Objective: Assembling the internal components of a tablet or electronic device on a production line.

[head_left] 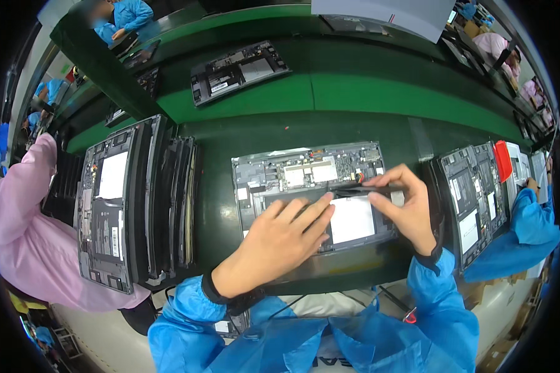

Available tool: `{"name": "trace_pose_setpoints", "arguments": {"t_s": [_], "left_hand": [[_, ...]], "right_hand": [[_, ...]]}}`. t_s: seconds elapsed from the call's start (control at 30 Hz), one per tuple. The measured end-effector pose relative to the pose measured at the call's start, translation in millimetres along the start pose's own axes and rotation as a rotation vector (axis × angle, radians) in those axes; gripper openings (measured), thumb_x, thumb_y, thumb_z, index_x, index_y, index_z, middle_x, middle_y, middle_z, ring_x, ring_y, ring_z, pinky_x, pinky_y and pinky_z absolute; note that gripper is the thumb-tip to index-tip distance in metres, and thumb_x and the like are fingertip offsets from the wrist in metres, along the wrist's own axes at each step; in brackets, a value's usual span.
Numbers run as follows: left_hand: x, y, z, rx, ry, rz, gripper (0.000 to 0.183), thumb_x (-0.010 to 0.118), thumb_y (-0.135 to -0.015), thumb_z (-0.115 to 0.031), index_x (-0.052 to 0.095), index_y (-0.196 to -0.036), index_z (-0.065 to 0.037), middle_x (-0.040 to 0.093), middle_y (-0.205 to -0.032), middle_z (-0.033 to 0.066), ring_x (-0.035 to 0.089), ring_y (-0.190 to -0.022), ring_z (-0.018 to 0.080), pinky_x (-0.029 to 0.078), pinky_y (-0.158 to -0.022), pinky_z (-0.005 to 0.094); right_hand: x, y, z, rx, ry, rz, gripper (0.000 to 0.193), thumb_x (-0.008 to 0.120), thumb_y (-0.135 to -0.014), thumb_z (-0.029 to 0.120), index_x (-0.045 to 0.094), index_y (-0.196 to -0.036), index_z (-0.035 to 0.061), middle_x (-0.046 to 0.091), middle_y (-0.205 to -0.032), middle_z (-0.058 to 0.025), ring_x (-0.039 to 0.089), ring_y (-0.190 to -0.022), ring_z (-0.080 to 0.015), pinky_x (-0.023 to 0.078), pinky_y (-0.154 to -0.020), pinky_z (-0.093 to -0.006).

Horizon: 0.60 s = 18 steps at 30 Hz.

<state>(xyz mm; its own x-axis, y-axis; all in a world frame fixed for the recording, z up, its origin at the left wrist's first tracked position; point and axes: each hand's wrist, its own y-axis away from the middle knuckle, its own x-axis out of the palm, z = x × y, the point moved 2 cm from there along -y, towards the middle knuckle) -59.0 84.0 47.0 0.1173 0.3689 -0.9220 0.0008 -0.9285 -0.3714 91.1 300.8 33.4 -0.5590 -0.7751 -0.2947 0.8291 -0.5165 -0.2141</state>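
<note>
A laptop base with its bottom cover off lies before me, its circuit board showing and a white label on the near part. My left hand rests over its near middle, fingers stretched out. Its index fingertip is close to a thin dark strip-like piece. That piece is pinched between thumb and index finger of my right hand, above the laptop's right half. Whether it is a tool or a part of the laptop I cannot tell. Both hands cover parts of the laptop.
Several opened laptop bases stand in a stack at left, beside a person in a pink sleeve. More bases and a red object are at right, near a blue-sleeved person. Another base lies on the green far surface.
</note>
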Motion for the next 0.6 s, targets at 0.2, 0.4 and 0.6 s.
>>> {"name": "trace_pose_setpoints", "arguments": {"t_s": [0.2, 0.4, 0.6], "left_hand": [[15.3, -0.7, 19.8, 0.083, 0.008, -0.018, 0.040, 0.079, -0.087, -0.025, 0.073, -0.123, -0.007, 0.069, -0.132, 0.0023, 0.063, -0.107, 0.0188, 0.050, -0.086, 0.0335], [14.7, -4.8, 20.9, 0.098, 0.014, -0.027, 0.041, 0.079, -0.088, -0.026, 0.074, -0.125, -0.008, 0.069, -0.134, 0.0009, 0.064, -0.110, 0.0200, 0.051, -0.089, 0.0352], [18.3, -2.9, 24.7, 0.078, 0.047, 0.004, 0.045, 0.079, -0.088, -0.026, 0.073, -0.129, -0.008, 0.067, -0.139, 0.0007, 0.063, -0.112, 0.0216, 0.052, -0.092, 0.0373]], "right_hand": [[-3.5, 0.2, 31.8, -0.144, 0.564, 0.115, 0.022, 0.077, -0.085, 0.000, 0.069, -0.106, 0.0002, 0.076, -0.099, -0.0129, 0.074, -0.090, -0.0310, 0.057, -0.079, -0.0381], [11.1, -24.1, 25.5, -0.232, 0.519, 0.077, 0.023, 0.080, -0.086, 0.005, 0.073, -0.108, 0.0019, 0.068, -0.091, -0.0112, 0.066, -0.079, -0.0314, 0.053, -0.069, -0.0403], [15.1, -31.0, 3.0, -0.409, 0.489, 0.074, 0.023, 0.088, -0.078, 0.006, 0.080, -0.100, 0.0020, 0.070, -0.087, -0.0087, 0.068, -0.078, -0.0251, 0.054, -0.067, -0.0353]]}}
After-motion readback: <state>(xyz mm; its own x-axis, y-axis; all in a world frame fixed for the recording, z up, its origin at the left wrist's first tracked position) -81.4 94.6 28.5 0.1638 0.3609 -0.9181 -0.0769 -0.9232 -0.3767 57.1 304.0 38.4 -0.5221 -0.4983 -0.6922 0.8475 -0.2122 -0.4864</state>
